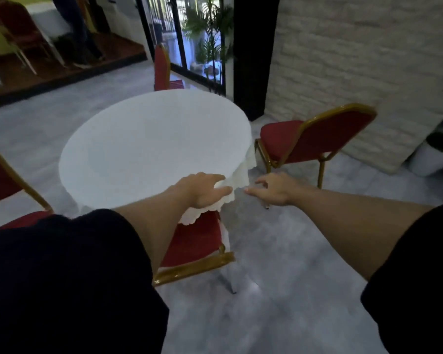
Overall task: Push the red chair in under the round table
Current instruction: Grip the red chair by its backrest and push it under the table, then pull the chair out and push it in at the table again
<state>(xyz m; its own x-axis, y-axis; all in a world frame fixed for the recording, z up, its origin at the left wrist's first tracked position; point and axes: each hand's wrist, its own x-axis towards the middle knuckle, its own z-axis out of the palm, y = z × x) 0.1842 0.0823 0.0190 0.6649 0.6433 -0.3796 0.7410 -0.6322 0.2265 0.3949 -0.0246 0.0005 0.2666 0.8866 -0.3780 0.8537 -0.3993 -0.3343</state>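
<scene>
The left hand (pixel 202 190) gripped the tablecloth (pixel 230 180) at the desk's (pixel 151 139) 5 o'clock edge; the right hand (pixel 274 189) hovered spread, empty, above the red chair (pixel 195 238).

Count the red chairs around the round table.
4: one nearest, under the left hand, at; one on the left; one on the right; one on the far side. More may be hidden.

Left hand (pixel 202 191) on tablecloth (pixel 237 175) edge, red chair (pixel 195 238) beneath, right hand (pixel 274 187) beside.

Dim, soft blur (glaring tablecloth (pixel 149 144))
</scene>
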